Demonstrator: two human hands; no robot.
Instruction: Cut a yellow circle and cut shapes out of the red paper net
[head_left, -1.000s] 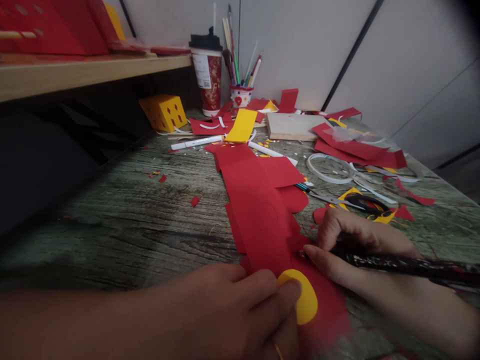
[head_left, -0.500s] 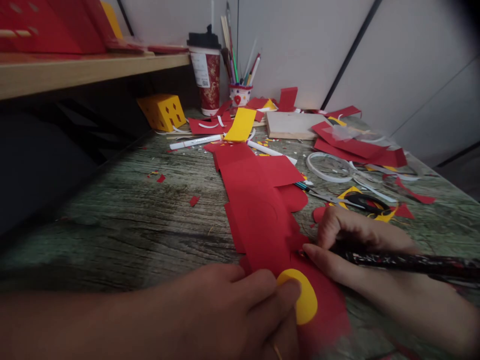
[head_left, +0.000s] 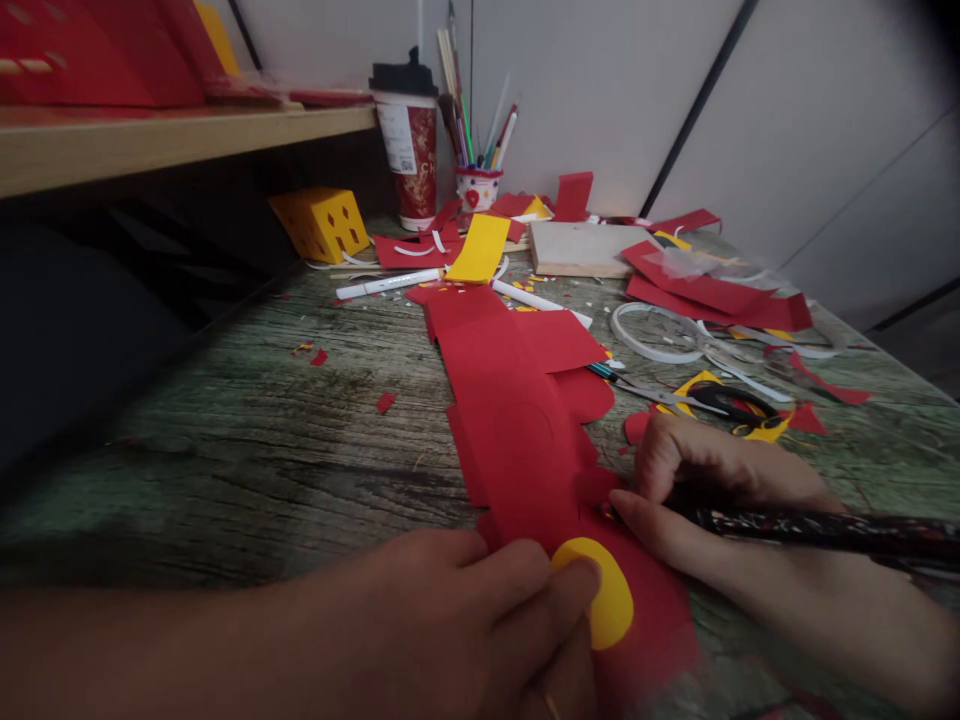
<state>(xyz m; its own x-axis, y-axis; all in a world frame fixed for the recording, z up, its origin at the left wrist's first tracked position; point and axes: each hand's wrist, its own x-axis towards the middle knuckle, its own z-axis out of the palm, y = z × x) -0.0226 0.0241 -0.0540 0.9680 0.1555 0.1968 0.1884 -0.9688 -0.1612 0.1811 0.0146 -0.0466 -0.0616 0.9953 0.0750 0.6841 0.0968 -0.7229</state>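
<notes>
My left hand has its fingers closed on a rounded yellow paper piece and presses it on red paper near the bottom of the view. To the right, my right hand grips a dark patterned pen, whose tip is down by the red paper beside the yellow piece. A long red strip runs away from my hands up the middle, with a faint round outline on it. Red scraps lie under and beside the strip.
Black-handled scissors and a white tape roll lie at the right. Farther back stand a lidded cup, a pen holder and a yellow box. A wooden shelf juts in at upper left.
The view has shifted very slightly. My right hand and the pen tip have moved a little to the right; my left hand stays on the yellow piece.
</notes>
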